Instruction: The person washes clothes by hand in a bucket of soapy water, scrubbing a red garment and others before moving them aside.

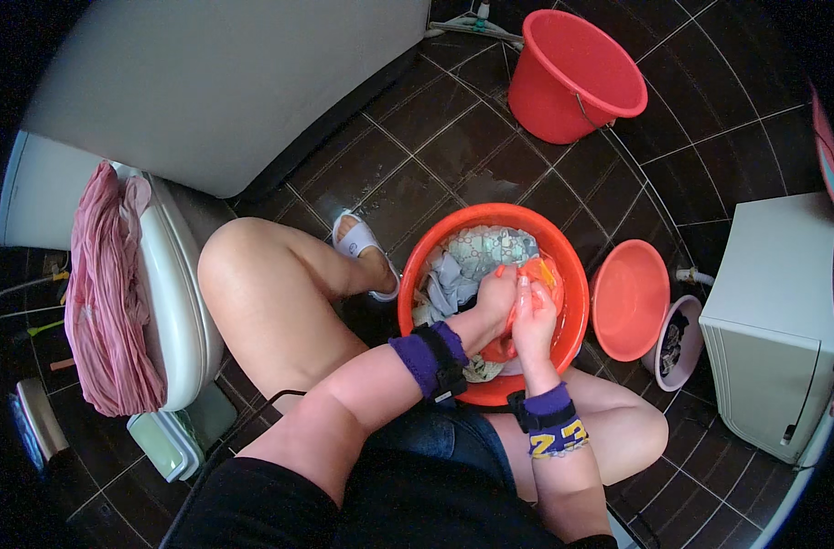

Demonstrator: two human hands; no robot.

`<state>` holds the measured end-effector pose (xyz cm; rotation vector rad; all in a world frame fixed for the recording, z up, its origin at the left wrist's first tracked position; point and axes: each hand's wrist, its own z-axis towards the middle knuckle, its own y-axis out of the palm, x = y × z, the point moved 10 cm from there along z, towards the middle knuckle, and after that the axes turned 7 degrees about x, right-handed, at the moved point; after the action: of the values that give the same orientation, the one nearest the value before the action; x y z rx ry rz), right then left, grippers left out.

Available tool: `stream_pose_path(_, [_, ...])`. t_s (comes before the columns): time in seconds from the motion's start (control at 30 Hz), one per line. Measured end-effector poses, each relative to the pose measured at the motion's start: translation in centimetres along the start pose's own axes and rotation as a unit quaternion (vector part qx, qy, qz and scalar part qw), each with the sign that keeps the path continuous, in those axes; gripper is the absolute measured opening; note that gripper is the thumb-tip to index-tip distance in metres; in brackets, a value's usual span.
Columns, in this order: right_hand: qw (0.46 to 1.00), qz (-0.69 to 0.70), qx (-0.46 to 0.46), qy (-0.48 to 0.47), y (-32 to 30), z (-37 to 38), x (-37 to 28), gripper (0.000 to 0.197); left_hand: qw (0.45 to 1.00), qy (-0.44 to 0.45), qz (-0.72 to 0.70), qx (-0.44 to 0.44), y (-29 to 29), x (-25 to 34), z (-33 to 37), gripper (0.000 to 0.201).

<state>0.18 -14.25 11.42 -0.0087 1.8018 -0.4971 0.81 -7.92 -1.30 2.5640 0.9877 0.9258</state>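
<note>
In front of me is a round orange basin (578,302) full of wet-looking clothes. Over it, my left hand (495,300) and my right hand (534,322) are close together, both closed on a bright orange cloth (551,291) with a yellow patch. Part of this cloth is hidden under my fingers. Beyond my hands lies a pale patterned cloth (492,249), and to their left a light grey-blue cloth (448,282). Purple bands with black straps circle both my wrists.
A tall red bucket (572,78) stands at the back right. Right of the basin are a smaller orange basin (630,300), a pale tub (691,366) with dark cloth, and a white cabinet-like box (764,320). Pink cloth (110,302) drapes over a white toilet (181,320) at left.
</note>
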Motion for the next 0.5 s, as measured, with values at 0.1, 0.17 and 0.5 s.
stream_pose_path(0.1, [0.998, -0.042, 0.005, -0.048, -1.0, 1.8, 1.1, 0.028, 0.998, 0.025, 0.053, 0.011, -0.6, -0.4, 0.3, 0.022])
stream_pose_path(0.17, [0.996, -0.045, 0.005, -0.077, -1.1, 2.1, 1.0, 0.029, 0.996, 0.054, 0.062, 0.019, -1.0, -0.2, 0.4, 0.022])
stream_pose_path(0.5, [0.993, -0.094, -0.065, -0.001, -2.2, 4.7, 8.1, 0.041, 0.941, 0.196, 0.247, 0.12, -3.5, 1.1, 3.1, 0.038])
